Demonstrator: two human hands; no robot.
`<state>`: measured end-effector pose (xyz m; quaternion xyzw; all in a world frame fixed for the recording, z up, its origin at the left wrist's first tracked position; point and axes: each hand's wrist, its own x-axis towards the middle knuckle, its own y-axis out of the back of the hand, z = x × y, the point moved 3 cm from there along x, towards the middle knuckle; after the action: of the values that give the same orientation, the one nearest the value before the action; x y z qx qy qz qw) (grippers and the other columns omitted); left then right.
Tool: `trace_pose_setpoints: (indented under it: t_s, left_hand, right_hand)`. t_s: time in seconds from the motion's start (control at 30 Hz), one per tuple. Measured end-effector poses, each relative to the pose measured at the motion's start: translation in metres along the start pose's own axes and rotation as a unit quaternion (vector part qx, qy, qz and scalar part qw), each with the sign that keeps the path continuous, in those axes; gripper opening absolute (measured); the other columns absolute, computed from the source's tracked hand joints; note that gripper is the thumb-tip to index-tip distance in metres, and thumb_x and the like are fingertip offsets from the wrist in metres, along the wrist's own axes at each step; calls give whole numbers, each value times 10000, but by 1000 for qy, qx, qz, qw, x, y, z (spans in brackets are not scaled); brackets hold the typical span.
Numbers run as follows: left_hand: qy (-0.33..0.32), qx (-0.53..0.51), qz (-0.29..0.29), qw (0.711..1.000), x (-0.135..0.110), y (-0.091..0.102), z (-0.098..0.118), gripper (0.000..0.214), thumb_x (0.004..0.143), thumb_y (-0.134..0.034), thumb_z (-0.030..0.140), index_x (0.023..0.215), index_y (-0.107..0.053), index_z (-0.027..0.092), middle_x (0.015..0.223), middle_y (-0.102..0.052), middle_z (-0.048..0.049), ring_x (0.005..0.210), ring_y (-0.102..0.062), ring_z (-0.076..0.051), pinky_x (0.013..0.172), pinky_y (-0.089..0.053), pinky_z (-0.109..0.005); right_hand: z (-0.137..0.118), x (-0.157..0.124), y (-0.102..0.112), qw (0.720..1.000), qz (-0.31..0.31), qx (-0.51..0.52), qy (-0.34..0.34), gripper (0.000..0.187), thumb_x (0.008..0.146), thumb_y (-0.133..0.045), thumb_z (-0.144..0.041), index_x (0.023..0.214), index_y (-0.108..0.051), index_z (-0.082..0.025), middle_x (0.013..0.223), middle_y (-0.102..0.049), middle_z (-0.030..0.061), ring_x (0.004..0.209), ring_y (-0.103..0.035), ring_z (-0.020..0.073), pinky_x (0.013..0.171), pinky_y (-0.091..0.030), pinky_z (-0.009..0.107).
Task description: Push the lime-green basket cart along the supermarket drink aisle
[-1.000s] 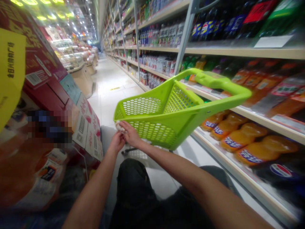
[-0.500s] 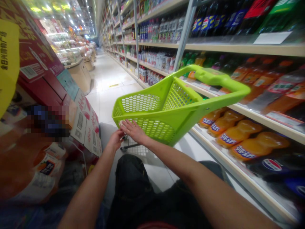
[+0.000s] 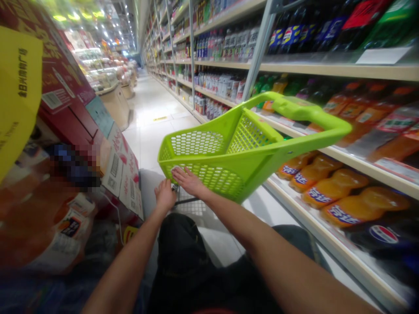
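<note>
A lime-green plastic shopping cart [image 3: 203, 162] with perforated sides stands in front of me, its handle toward the shelves. My right hand [image 3: 188, 179] lies against the cart's near side by the front corner, fingers extended. Under its fingertips is a small white wipe or tissue [image 3: 176, 171], pressed to the plastic. Just left of it, below the cart's front corner, is my left hand [image 3: 165, 194], fingers apart and slightly bent. Whether its fingertips touch the cart's lower edge I cannot tell.
Shelves [image 3: 294, 66] of bottled drinks run along the right, with orange soda bottles [image 3: 340, 185] on the lowest level. Stacked cartons [image 3: 122, 168] and a yellow sign [image 3: 19, 91] stand close on the left. The tiled aisle [image 3: 147, 100] stretches ahead between shelves and displays.
The whole view has shifted slightly, so everything sits a little further right. My right hand stays at the cart's side with the wipe. My left hand has turned and its fingers have drawn apart from the right hand.
</note>
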<state>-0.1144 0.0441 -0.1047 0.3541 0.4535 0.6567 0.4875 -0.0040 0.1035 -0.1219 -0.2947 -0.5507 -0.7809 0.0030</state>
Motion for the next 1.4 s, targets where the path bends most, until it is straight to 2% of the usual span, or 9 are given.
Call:
trace_pose_setpoints:
  t_s: [0.13, 0.33, 0.4, 0.53, 0.7, 0.83, 1.0, 1.27, 1.4]
  left_hand:
    - [-29, 117, -26, 992, -9, -3, 3, 594, 734, -419, 108, 1321, -327, 120, 1441, -264, -138, 1333, -201, -261, 1049, -183, -534]
    - [-46, 159, -8, 986, -13, -1, 14, 627, 738, -380, 125, 1352, -269, 66, 1463, -197, -143, 1351, -130, -259, 1066, -149, -529]
    - [-61, 163, -8, 985, -15, -4, 21, 633, 741, -382, 124, 1360, -258, 79, 1469, -186, -130, 1355, -113, -246, 1075, -131, -514]
    - [-103, 157, -3, 982, -21, -10, 33, 636, 739, -365, 103, 1366, -254, 95, 1470, -186, -121, 1356, -111, -237, 1075, -85, -521]
    - [-119, 160, 2, 980, -27, -12, 32, 651, 727, -368, 111, 1368, -255, 100, 1470, -187, -118, 1355, -111, -233, 1073, -75, -520]
    - [-114, 165, 5, 980, -30, -10, 31, 660, 719, -369, 112, 1367, -251, 82, 1471, -178, -123, 1356, -100, -239, 1071, -69, -526]
    - [-118, 166, 10, 979, -32, -3, 44, 640, 735, -354, 102, 1366, -253, 74, 1471, -173, -131, 1356, -105, -241, 1074, -63, -521]
    - [-153, 168, 29, 973, -42, 2, 61, 644, 735, -358, 111, 1369, -252, 82, 1468, -189, -122, 1355, -117, -236, 1076, -69, -517]
    - [-166, 167, 34, 971, -45, -1, 64, 651, 726, -360, 113, 1366, -255, 67, 1465, -194, -130, 1351, -132, -244, 1074, -81, -519]
  right_hand:
    - [-4, -19, -10, 999, -36, 15, 11, 354, 867, -409, -138, 1207, -504, -120, 1339, -435, 126, 1271, -346, 236, 1015, -316, 469]
    - [15, -7, 40, 997, 61, 29, -48, 442, 886, -342, -116, 1326, -362, -148, 1409, -326, 104, 1342, -166, 219, 1073, -176, 493]
    - [21, -3, 46, 996, 57, 38, -65, 442, 886, -324, -101, 1325, -360, -142, 1412, -321, 103, 1347, -147, 209, 1076, -161, 499]
    - [18, -20, 28, 998, -6, 47, -48, 420, 875, -354, -102, 1289, -416, -139, 1400, -345, 99, 1333, -206, 220, 1069, -203, 486]
    - [6, -53, 8, 997, -63, 35, -35, 395, 862, -393, -114, 1250, -463, -121, 1371, -391, 117, 1307, -271, 246, 1034, -272, 484]
    - [10, -47, 33, 999, -17, 21, -37, 426, 876, -355, -115, 1298, -410, -134, 1395, -354, 97, 1326, -221, 237, 1058, -226, 465]
    - [29, -28, 64, 995, 38, 6, -88, 451, 885, -314, -107, 1331, -363, -147, 1414, -318, 91, 1343, -165, 234, 1070, -158, 495]
    - [18, -64, 35, 997, -17, -9, -76, 427, 853, -388, -107, 1278, -434, -120, 1389, -360, 118, 1315, -248, 258, 1039, -233, 501]
    - [14, -73, 42, 997, -14, -8, -73, 425, 849, -397, -104, 1271, -441, -122, 1376, -381, 123, 1311, -264, 243, 1034, -250, 484]
